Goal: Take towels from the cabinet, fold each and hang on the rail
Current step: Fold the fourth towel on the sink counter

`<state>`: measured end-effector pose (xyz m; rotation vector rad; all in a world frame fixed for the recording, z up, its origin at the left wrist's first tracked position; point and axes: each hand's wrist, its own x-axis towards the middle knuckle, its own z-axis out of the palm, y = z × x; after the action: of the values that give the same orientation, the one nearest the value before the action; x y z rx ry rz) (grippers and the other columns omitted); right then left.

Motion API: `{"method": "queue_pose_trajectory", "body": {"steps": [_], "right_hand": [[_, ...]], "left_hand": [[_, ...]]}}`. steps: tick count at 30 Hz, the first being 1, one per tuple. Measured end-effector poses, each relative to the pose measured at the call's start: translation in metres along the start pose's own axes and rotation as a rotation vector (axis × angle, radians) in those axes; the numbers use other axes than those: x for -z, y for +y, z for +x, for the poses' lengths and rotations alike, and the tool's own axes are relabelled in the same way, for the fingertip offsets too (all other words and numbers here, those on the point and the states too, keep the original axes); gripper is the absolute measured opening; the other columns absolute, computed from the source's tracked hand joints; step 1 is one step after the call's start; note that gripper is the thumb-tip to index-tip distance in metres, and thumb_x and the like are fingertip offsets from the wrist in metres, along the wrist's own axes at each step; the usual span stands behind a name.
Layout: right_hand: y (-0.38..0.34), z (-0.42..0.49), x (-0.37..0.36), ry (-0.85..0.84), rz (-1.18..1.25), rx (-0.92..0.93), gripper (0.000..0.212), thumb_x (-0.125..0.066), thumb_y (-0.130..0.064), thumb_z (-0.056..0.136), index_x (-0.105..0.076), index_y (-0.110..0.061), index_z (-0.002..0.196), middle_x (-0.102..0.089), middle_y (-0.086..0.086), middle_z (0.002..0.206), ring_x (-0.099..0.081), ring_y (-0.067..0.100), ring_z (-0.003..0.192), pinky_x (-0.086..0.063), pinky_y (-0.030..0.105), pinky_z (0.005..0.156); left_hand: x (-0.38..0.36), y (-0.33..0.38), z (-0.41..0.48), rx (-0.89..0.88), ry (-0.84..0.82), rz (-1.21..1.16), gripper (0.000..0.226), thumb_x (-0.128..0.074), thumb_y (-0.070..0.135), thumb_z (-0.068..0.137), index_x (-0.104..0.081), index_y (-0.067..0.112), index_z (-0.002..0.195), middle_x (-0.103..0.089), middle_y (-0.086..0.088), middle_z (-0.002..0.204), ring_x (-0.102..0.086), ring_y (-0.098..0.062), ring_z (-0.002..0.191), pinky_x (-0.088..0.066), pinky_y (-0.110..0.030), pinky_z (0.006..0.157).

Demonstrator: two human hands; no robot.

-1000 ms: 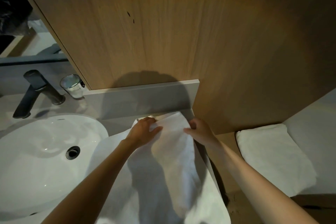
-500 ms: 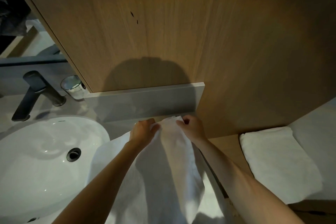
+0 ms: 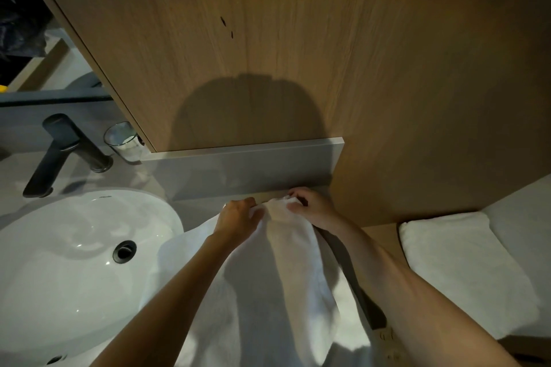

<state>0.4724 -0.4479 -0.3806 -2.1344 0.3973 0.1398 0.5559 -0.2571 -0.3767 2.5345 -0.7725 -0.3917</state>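
Note:
A white towel (image 3: 268, 283) lies spread over the grey counter (image 3: 196, 211) to the right of the basin, its far end bunched up near the backsplash. My left hand (image 3: 238, 216) grips the towel's far edge on its left side. My right hand (image 3: 310, 207) pinches the same edge on its right side, close to the wooden wall. The two hands are a short gap apart. A second white towel (image 3: 465, 274), folded, lies on a ledge at the right.
A white basin (image 3: 59, 271) with a dark drain fills the left. A dark tap (image 3: 62, 152) and a glass tumbler (image 3: 123, 140) stand behind it. A wooden wall panel (image 3: 298, 53) rises straight ahead above a grey backsplash (image 3: 253, 170). A mirror (image 3: 35, 53) is at the upper left.
Both hands have pushed the towel's far edge forward toward the backsplash, and my right hand has closed in toward my left, bunching the cloth between them.

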Motion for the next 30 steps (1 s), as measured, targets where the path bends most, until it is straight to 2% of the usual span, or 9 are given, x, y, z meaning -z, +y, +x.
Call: {"method": "queue_pose_trajectory", "body": {"steps": [2,5,9,13,17,20,25,28,30], "right_hand": [[0.001,0.0,0.001,-0.007,-0.035,0.015,0.017,-0.063,-0.024,0.092,-0.065,-0.016,0.107,-0.058,-0.006,0.107,-0.056,0.009,0.095,-0.045,0.015,0.077],[0.003,-0.001,0.001,0.013,-0.038,0.005,0.01,-0.069,-0.025,0.087,-0.065,-0.018,0.093,-0.061,-0.003,0.097,-0.06,0.012,0.088,-0.05,0.024,0.078],[0.004,-0.009,-0.001,0.003,0.028,-0.01,0.012,-0.072,-0.023,0.084,-0.064,-0.017,0.09,-0.065,-0.002,0.089,-0.063,0.013,0.083,-0.055,0.028,0.077],[0.002,-0.016,0.001,0.032,0.06,0.031,0.016,-0.076,-0.023,0.081,-0.062,-0.018,0.086,-0.065,0.0,0.085,-0.063,0.016,0.079,-0.055,0.032,0.076],[-0.004,-0.027,0.009,0.023,0.071,0.179,0.018,-0.078,-0.016,0.08,-0.061,-0.01,0.084,-0.061,0.001,0.077,-0.056,0.006,0.067,-0.047,0.017,0.062],[-0.009,-0.037,0.015,0.006,0.027,0.258,0.017,-0.077,-0.019,0.08,-0.062,-0.012,0.083,-0.061,-0.006,0.073,-0.058,0.004,0.066,-0.047,0.013,0.061],[-0.012,-0.054,0.021,-0.011,-0.118,0.237,0.027,-0.077,-0.034,0.079,-0.061,-0.012,0.083,-0.065,0.001,0.075,-0.06,0.014,0.066,-0.051,0.026,0.063],[-0.013,-0.066,0.023,0.025,-0.174,0.254,0.029,-0.077,-0.034,0.079,-0.055,-0.015,0.082,-0.063,0.002,0.074,-0.059,0.015,0.062,-0.049,0.022,0.059],[-0.016,-0.079,0.024,0.037,-0.175,0.269,0.031,-0.079,-0.031,0.078,-0.058,-0.016,0.095,-0.063,0.0,0.077,-0.06,0.013,0.066,-0.051,0.022,0.062]], "left_hand": [[0.0,-0.001,-0.001,-0.02,-0.005,-0.003,0.028,-0.053,0.029,0.097,-0.068,0.006,0.096,-0.066,-0.008,0.088,-0.058,-0.018,0.075,-0.037,-0.02,0.065],[0.002,-0.001,-0.006,-0.037,0.005,-0.013,0.027,-0.054,0.028,0.096,-0.068,0.005,0.097,-0.059,-0.001,0.084,-0.054,-0.013,0.073,-0.037,-0.017,0.065],[0.0,-0.004,-0.015,-0.077,0.01,-0.009,0.026,-0.055,0.028,0.096,-0.07,0.007,0.098,-0.067,-0.006,0.09,-0.053,-0.01,0.072,-0.037,-0.014,0.065],[0.003,-0.003,-0.025,-0.095,0.053,-0.047,0.021,-0.059,0.023,0.094,-0.069,0.004,0.091,-0.064,-0.003,0.082,-0.053,-0.013,0.068,-0.032,-0.007,0.056],[0.005,-0.003,-0.037,-0.091,0.061,-0.071,0.022,-0.056,0.025,0.095,-0.068,0.007,0.091,-0.069,-0.005,0.089,-0.057,-0.015,0.071,-0.041,-0.012,0.059],[0.006,-0.001,-0.047,-0.069,0.041,-0.086,0.022,-0.052,0.026,0.097,-0.065,0.008,0.098,-0.066,-0.004,0.092,-0.055,-0.014,0.072,-0.036,-0.005,0.058],[0.004,0.002,-0.065,-0.06,0.035,-0.113,0.023,-0.05,0.027,0.099,-0.062,0.008,0.097,-0.066,-0.008,0.093,-0.053,-0.02,0.076,-0.037,-0.021,0.06],[0.001,0.005,-0.079,-0.077,0.009,-0.112,0.022,-0.049,0.029,0.099,-0.061,0.01,0.101,-0.065,-0.006,0.094,-0.057,-0.024,0.079,-0.045,-0.029,0.066],[0.002,0.007,-0.09,-0.105,0.019,-0.101,0.022,-0.05,0.029,0.099,-0.061,0.011,0.101,-0.066,-0.006,0.094,-0.059,-0.023,0.079,-0.047,-0.031,0.067]]}}
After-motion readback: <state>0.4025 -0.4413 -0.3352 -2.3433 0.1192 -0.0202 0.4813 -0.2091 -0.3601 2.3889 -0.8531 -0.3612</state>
